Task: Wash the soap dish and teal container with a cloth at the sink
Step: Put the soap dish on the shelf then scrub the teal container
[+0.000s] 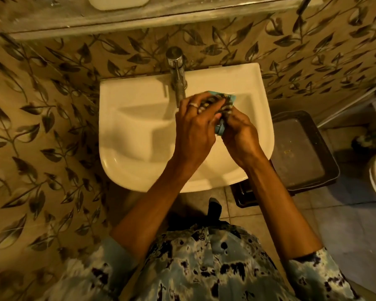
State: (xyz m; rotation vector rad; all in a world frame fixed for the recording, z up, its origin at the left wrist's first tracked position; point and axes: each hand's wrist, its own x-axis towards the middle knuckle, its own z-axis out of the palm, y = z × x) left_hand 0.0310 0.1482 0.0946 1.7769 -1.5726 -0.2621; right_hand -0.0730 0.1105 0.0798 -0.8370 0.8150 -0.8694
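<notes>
So both hands are over the white sink (139, 118), just right of the chrome tap (178, 83). The left hand (195, 127) has its fingers (206, 109) curled tight around the teal container (220, 129), while the right hand (239, 135) grips a dark patterned cloth (223, 105) pressed against it. A dark bin (302, 148) sits right of the sink.

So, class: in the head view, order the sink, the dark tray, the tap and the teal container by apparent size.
1. Sink
2. Dark tray, lower, so real size unsure
3. Tap
4. Teal container, mostly hidden by both hands, so unsure
</notes>
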